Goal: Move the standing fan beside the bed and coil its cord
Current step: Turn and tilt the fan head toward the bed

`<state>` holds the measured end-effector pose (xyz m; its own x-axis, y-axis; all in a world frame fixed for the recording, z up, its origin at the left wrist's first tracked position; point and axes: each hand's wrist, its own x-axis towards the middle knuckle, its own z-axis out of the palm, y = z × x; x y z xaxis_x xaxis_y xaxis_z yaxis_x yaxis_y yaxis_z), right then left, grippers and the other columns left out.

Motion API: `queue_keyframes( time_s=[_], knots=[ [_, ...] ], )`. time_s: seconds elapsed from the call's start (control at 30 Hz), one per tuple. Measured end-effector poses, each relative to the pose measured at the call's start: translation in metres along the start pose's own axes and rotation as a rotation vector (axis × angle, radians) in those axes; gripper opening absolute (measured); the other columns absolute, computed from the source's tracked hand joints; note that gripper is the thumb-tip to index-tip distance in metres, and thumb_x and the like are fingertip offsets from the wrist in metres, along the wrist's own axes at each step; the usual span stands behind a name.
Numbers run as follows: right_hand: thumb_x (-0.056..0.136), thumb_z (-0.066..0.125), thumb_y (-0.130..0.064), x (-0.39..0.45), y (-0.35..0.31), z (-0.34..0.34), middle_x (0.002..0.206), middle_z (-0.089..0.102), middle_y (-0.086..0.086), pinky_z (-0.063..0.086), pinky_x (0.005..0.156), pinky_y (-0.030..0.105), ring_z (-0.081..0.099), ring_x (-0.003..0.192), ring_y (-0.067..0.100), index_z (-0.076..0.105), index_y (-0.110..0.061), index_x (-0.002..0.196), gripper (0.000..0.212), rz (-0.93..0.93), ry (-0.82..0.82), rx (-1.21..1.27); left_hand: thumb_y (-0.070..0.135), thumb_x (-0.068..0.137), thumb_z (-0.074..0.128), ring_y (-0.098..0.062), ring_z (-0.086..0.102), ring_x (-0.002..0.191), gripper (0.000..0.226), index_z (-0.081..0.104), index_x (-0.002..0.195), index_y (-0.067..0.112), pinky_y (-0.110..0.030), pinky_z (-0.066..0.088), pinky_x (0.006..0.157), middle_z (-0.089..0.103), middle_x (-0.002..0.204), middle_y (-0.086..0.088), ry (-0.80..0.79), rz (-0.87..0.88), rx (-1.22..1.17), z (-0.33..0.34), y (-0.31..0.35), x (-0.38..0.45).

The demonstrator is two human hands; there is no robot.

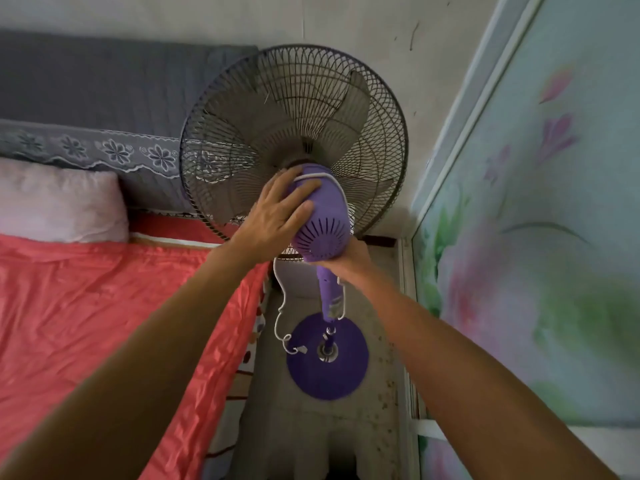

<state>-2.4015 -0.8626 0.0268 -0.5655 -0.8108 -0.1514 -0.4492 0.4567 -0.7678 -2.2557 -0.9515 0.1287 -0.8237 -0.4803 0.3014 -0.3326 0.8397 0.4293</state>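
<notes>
A purple standing fan (323, 216) with a dark wire grille (294, 109) stands in the narrow gap between the bed (104, 306) and the wall, its round purple base (327, 358) on the floor. My left hand (280, 209) lies flat on the purple motor housing, fingers spread over a loop of white cord (322, 176) that runs across it. My right hand (349, 259) grips under the housing at the top of the pole. More white cord hangs down the left of the pole, and the plug end (299, 349) dangles near the base.
The bed has a red cover, a pink pillow (59, 202) and a grey padded headboard (104, 84). A wardrobe door with painted flowers (536, 237) closes the right side. A plain wall lies behind the fan. The floor strip (311, 427) is narrow.
</notes>
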Motion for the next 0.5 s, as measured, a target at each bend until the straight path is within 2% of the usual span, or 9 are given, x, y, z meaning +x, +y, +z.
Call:
queue_keyframes(
  time_s=[0.07, 0.13, 0.2, 0.23, 0.3, 0.37, 0.43, 0.5],
  knots=[
    [0.049, 0.091, -0.055, 0.004, 0.005, -0.003, 0.100, 0.073, 0.000, 0.043, 0.059, 0.013, 0.056, 0.081, 0.010, 0.065, -0.019, 0.115, 0.079, 0.002, -0.033, 0.031, 0.040, 0.100, 0.027, -0.041, 0.032, 0.142, 0.060, 0.051, 0.144, 0.007, -0.044, 0.019, 0.121, 0.037, 0.152, -0.024, -0.007, 0.012, 0.020, -0.003, 0.004, 0.000],
    [0.046, 0.092, -0.051, 0.006, 0.011, -0.009, 0.092, 0.072, 0.000, 0.049, 0.062, 0.018, 0.059, 0.081, 0.012, 0.066, -0.018, 0.108, 0.075, -0.008, -0.062, 0.037, 0.039, 0.101, 0.029, -0.039, 0.036, 0.138, 0.057, 0.053, 0.142, 0.009, -0.044, 0.023, 0.119, 0.041, 0.150, -0.021, 0.000, 0.036, 0.053, -0.005, 0.006, 0.001],
    [0.044, 0.092, -0.052, 0.009, 0.017, -0.016, 0.081, 0.066, -0.010, 0.049, 0.057, 0.013, 0.059, 0.075, 0.008, 0.066, -0.022, 0.100, 0.068, -0.043, -0.116, 0.007, 0.036, 0.102, 0.032, -0.038, 0.042, 0.132, 0.052, 0.057, 0.140, 0.011, -0.047, 0.031, 0.114, 0.047, 0.147, -0.018, 0.023, 0.059, 0.076, -0.005, 0.007, -0.001],
    [0.045, 0.092, -0.051, 0.010, 0.020, -0.020, 0.082, 0.065, -0.012, 0.050, 0.057, 0.014, 0.059, 0.075, 0.007, 0.066, -0.024, 0.098, 0.066, -0.061, -0.139, -0.011, 0.036, 0.102, 0.034, -0.037, 0.046, 0.129, 0.050, 0.058, 0.139, 0.012, -0.049, 0.036, 0.109, 0.051, 0.144, -0.015, 0.042, 0.058, 0.087, -0.005, 0.006, -0.001],
    [0.047, 0.094, -0.045, 0.013, 0.023, -0.029, 0.097, 0.070, -0.003, 0.058, 0.074, 0.029, 0.062, 0.090, 0.014, 0.066, -0.019, 0.106, 0.070, -0.080, -0.189, -0.022, 0.031, 0.101, 0.043, -0.035, 0.052, 0.122, 0.044, 0.060, 0.135, 0.011, -0.051, 0.044, 0.099, 0.058, 0.136, -0.012, 0.103, 0.065, 0.135, -0.008, 0.004, 0.001],
    [0.051, 0.095, -0.035, 0.016, 0.026, -0.040, 0.109, 0.069, 0.004, 0.057, 0.087, 0.041, 0.062, 0.105, 0.022, 0.063, -0.018, 0.110, 0.069, -0.090, -0.247, 0.037, 0.019, 0.096, 0.057, -0.036, 0.059, 0.111, 0.034, 0.066, 0.126, 0.005, -0.047, 0.047, 0.094, 0.064, 0.124, -0.015, 0.197, 0.135, 0.174, -0.014, 0.003, 0.003],
    [0.055, 0.095, -0.027, 0.017, 0.027, -0.051, 0.110, 0.066, 0.001, 0.055, 0.087, 0.035, 0.060, 0.108, 0.022, 0.057, -0.026, 0.109, 0.066, -0.090, -0.297, 0.089, 0.013, 0.090, 0.068, -0.037, 0.062, 0.100, 0.023, 0.073, 0.109, 0.003, -0.046, 0.049, 0.087, 0.068, 0.112, -0.017, 0.340, 0.201, 0.242, -0.019, 0.004, 0.002],
    [0.059, 0.094, -0.025, 0.013, 0.028, -0.060, 0.108, 0.063, -0.005, 0.051, 0.079, 0.020, 0.057, 0.105, 0.016, 0.051, -0.030, 0.110, 0.067, -0.088, -0.323, 0.088, 0.015, 0.084, 0.073, -0.035, 0.062, 0.101, 0.017, 0.075, 0.100, 0.009, -0.045, 0.047, 0.081, 0.069, 0.112, -0.012, 0.501, 0.175, 0.363, -0.027, 0.006, -0.004]
  ],
)
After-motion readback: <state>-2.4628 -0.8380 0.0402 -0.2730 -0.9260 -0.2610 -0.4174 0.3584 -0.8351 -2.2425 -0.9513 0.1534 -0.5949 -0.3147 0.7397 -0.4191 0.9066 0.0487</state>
